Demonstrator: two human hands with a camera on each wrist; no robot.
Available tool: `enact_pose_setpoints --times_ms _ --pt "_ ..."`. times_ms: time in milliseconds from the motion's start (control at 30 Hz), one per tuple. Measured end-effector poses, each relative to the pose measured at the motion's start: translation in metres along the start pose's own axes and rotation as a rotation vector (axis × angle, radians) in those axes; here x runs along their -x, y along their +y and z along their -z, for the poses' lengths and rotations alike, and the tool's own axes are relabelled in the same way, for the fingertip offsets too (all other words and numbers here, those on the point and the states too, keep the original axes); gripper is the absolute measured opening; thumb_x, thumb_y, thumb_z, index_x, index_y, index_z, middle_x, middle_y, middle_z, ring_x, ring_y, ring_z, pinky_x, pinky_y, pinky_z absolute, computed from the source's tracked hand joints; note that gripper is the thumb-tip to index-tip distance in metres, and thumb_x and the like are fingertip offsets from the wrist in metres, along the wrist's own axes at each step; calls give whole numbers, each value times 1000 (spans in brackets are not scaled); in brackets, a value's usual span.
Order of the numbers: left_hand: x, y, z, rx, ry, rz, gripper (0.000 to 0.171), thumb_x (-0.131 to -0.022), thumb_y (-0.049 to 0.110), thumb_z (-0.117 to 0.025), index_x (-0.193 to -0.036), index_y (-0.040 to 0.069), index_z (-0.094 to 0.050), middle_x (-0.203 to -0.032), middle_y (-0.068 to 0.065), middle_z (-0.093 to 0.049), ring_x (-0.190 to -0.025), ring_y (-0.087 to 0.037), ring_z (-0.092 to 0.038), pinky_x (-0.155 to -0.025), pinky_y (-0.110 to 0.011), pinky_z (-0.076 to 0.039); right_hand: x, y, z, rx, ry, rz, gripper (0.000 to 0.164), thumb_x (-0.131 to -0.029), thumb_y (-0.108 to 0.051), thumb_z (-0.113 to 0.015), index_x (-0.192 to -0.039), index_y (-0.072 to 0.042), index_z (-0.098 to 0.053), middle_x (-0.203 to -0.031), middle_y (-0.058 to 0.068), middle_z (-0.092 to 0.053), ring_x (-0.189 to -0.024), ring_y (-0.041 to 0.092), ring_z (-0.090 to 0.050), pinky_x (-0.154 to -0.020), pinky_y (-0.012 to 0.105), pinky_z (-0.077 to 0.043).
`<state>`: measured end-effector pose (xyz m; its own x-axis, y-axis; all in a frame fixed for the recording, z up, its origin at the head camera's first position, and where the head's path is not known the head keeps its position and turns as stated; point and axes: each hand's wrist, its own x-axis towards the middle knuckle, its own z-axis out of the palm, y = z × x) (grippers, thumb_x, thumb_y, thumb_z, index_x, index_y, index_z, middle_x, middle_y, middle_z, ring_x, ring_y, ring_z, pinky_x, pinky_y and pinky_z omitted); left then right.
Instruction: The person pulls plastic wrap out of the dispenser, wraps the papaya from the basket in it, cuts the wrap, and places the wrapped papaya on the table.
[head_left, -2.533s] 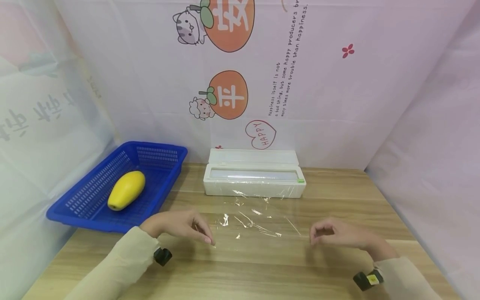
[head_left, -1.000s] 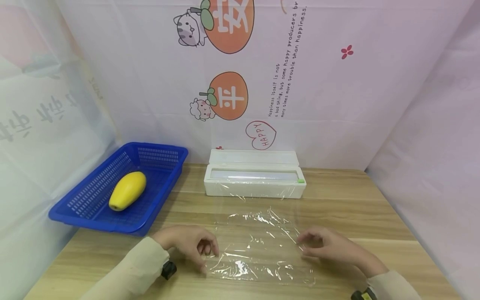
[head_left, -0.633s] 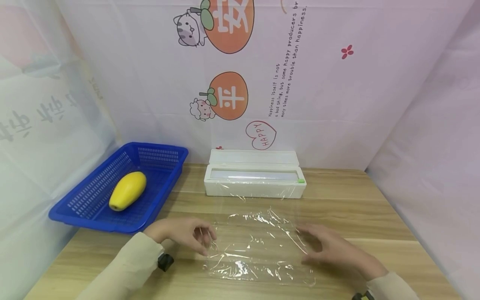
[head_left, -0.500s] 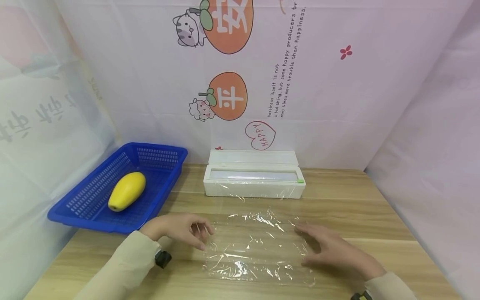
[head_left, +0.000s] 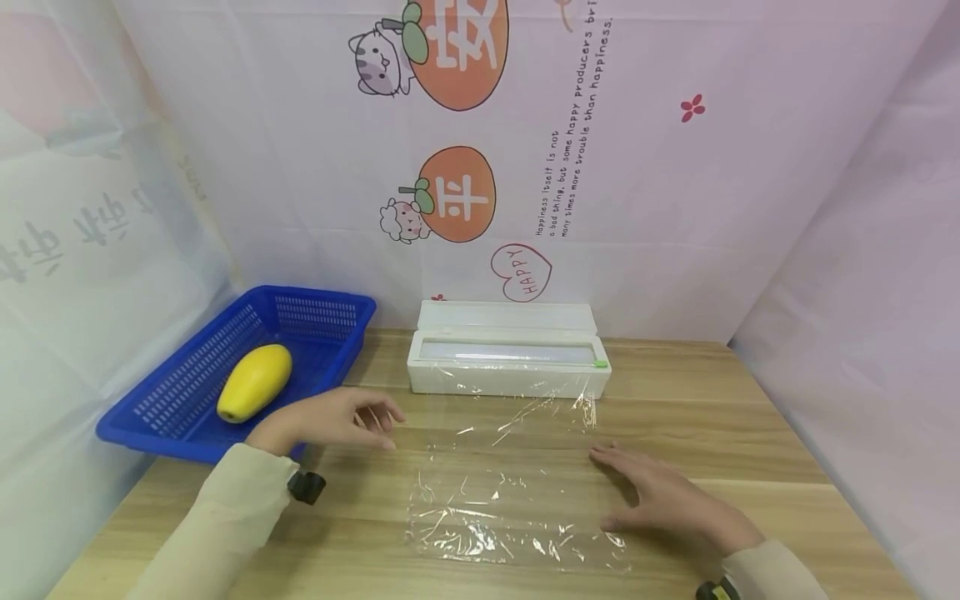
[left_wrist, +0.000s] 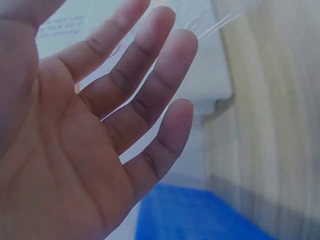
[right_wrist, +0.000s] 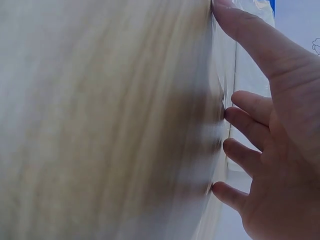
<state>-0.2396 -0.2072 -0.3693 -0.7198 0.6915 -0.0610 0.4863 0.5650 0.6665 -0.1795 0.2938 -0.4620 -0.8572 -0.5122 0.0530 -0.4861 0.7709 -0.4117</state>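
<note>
A sheet of clear cling film (head_left: 495, 500) lies wrinkled and shiny on the wooden table, running from the white cling film box (head_left: 510, 381) towards the front. My left hand (head_left: 337, 417) hovers left of the sheet with loosely bent fingers and nothing in them; its bare palm (left_wrist: 65, 145) shows in the left wrist view. At the sheet's right edge is my right hand (head_left: 663, 496), thumb and fingers spread. In the right wrist view, the fingertips (right_wrist: 230, 114) of that hand meet the surface and hold nothing.
A blue plastic basket (head_left: 352, 333) stands at the left, close behind my left forearm, with a yellow oblong fruit (head_left: 255, 383) in it. The box's lid (head_left: 506, 317) is raised at the back. Printed white cloth (head_left: 637, 208) walls in the table (head_left: 697, 417).
The film has come further out towards the front and now lies on the table. My left hand has let go and moved back and left; my right hand has let go and spread its fingers.
</note>
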Motion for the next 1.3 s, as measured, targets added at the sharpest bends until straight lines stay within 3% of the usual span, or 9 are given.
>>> enact_pose_setpoints --times_ms 267,433,667,1000,1300 --pt "11 2 38 -38 170 -3 32 -92 32 -75 -118 14 -67 -104 3 -68 -94 -15 -64 -84 -34 -55 -2 3 0 2 -15 -4 99 -73 -70 -74 -149 -11 -48 -152 19 -42 -137 43 -40 -106 71 -27" --pt "17 -6 66 -56 270 79 32 -93 33 -74 -119 16 -67 -104 3 -68 -96 -16 -63 -86 -37 -52 -3 5 0 4 -20 5 97 -74 -68 -74 -148 -11 -48 -152 19 -42 -138 43 -40 -106 71 -28" --pt "26 -16 95 -68 347 178 41 -94 41 -71 -125 14 -64 -116 -4 -67 -106 -22 -61 -93 -47 -49 -2 6 -1 14 -22 14 97 -75 -69 -73 -148 -10 -49 -152 18 -42 -138 42 -40 -105 71 -28" --pt "32 -42 115 -67 416 261 52 -95 44 -68 -132 8 -60 -125 -13 -62 -112 -29 -58 -97 -51 -46 -2 5 -1 8 -14 20 97 -75 -69 -73 -147 -9 -49 -152 17 -42 -138 42 -40 -106 71 -28" --pt "47 -72 122 46 451 340 66 -99 43 -63 -145 0 -44 -142 -26 -49 -130 -42 -45 -107 -61 -36 -2 5 -1 1 -12 5 97 -74 -69 -73 -148 -12 -49 -153 17 -41 -139 41 -39 -105 73 -26"
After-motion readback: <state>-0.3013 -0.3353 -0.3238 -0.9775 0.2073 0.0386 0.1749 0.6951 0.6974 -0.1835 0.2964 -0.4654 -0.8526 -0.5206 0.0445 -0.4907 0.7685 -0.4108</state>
